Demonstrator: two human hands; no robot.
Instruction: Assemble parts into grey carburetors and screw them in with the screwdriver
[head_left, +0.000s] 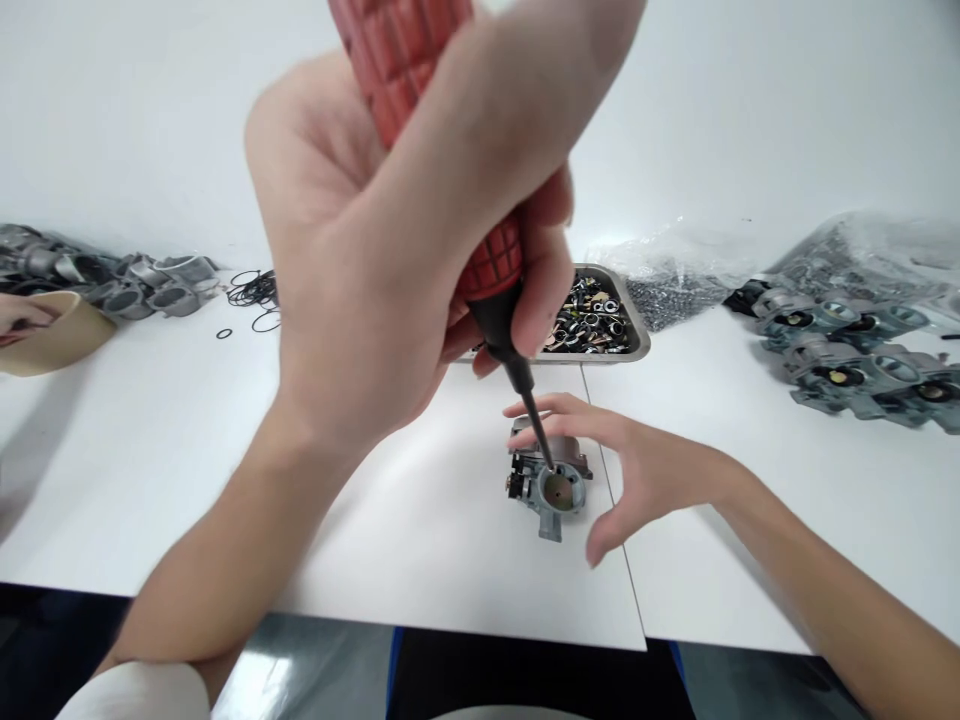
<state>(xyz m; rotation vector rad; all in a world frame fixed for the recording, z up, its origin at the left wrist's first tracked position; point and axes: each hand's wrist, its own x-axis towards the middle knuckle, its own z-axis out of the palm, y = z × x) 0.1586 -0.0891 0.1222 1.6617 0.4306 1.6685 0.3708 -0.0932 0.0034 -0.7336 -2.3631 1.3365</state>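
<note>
My left hand (367, 270), large and close to the camera, is wrapped round the red handle of a screwdriver (491, 265). Its dark shaft slants down, and the tip appears to meet the carburetor (551, 515) near the rim of its round bore; exact contact is hard to tell. The grey metal carburetor, with a brass-coloured disc in the bore and a black fitting on its left side, rests on the white table. My right hand (626, 455) is open beside it, fingers reaching over its far part and thumb apart on the near right.
A metal tray (639, 340) of small parts stands behind the carburetor. More carburetors (847, 350) lie right, near plastic-wrapped pieces (667, 290). Black rubber rings (255, 290) and grey castings (161, 285) lie left. Another person's hand (22, 315) is at a tape roll (67, 340).
</note>
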